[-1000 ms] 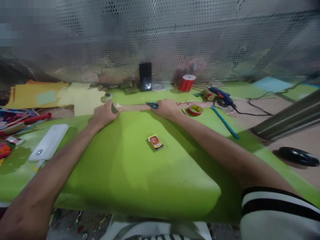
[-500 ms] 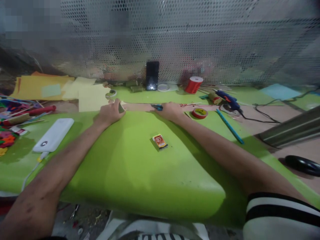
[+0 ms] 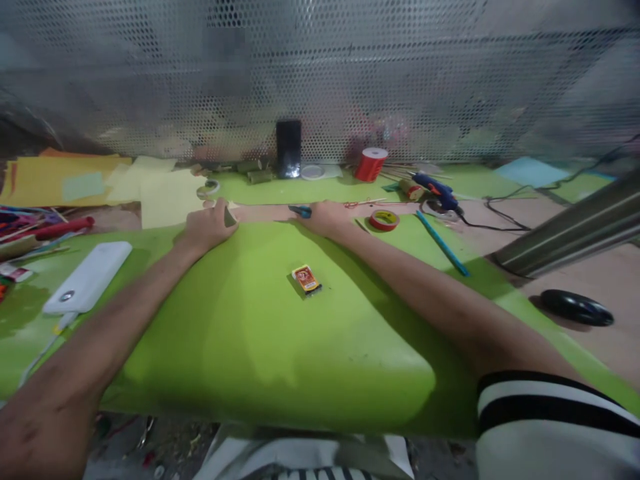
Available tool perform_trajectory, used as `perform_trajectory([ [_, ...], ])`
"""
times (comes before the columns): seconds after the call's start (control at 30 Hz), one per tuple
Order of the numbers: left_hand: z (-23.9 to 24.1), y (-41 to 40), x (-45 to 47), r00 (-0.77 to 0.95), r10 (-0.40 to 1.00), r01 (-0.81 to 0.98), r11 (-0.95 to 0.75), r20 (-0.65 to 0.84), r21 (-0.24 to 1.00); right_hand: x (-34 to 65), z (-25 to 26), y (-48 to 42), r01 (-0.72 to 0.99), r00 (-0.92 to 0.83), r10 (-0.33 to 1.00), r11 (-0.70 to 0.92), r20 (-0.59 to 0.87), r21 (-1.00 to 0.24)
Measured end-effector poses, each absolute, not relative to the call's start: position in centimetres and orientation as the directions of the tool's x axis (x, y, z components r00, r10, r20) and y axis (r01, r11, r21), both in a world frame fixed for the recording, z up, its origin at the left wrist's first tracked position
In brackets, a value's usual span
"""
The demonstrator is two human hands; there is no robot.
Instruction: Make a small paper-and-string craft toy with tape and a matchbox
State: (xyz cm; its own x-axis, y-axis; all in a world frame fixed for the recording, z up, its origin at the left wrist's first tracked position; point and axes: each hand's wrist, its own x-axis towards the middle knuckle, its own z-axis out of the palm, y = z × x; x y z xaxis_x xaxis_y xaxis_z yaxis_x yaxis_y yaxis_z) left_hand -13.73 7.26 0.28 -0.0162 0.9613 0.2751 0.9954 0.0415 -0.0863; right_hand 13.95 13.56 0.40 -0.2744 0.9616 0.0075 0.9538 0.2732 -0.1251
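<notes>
Both arms reach across a large lime-green sheet [image 3: 260, 320] to its far edge. My left hand [image 3: 206, 227] is closed in a pinch on that far edge, with the corner folded up between thumb and fingers. My right hand [image 3: 324, 218] is closed around blue-handled scissors [image 3: 301, 211] at the same edge, about two hand-widths to the right. A small orange packet [image 3: 306, 279] lies on the green sheet between my forearms.
A white power bank [image 3: 87, 277] with a cable lies at left, near yellow paper [image 3: 165, 193]. Along the back stand a black phone [image 3: 289, 148], a red spool [image 3: 370, 164], red tape [image 3: 384, 219], a blue glue gun [image 3: 434, 187] and a teal stick [image 3: 443, 243]. A black mouse [image 3: 575, 307] sits right.
Both hands stay at the sheet's far edge with the same grips. Only the camera view has shifted slightly.
</notes>
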Motion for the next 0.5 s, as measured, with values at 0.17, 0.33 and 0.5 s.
perform_trajectory([
  [0.17,1.2,7.4,-12.6,0.017,0.961,0.992,0.019,0.276,-0.128,14.8,1.1,13.8,0.949,-0.245,0.966,0.256,0.08,-0.186],
  [0.33,2.0,6.3,-9.3,0.159,0.95,0.985,-0.135,0.269,-0.106,18.9,4.9,16.5,0.955,-0.174,0.975,0.202,0.141,-0.218],
  [0.5,0.9,4.9,-6.6,0.257,0.936,0.965,-0.263,0.242,-0.009,24.8,6.3,18.2,0.954,-0.067,0.993,0.092,0.099,-0.284],
])
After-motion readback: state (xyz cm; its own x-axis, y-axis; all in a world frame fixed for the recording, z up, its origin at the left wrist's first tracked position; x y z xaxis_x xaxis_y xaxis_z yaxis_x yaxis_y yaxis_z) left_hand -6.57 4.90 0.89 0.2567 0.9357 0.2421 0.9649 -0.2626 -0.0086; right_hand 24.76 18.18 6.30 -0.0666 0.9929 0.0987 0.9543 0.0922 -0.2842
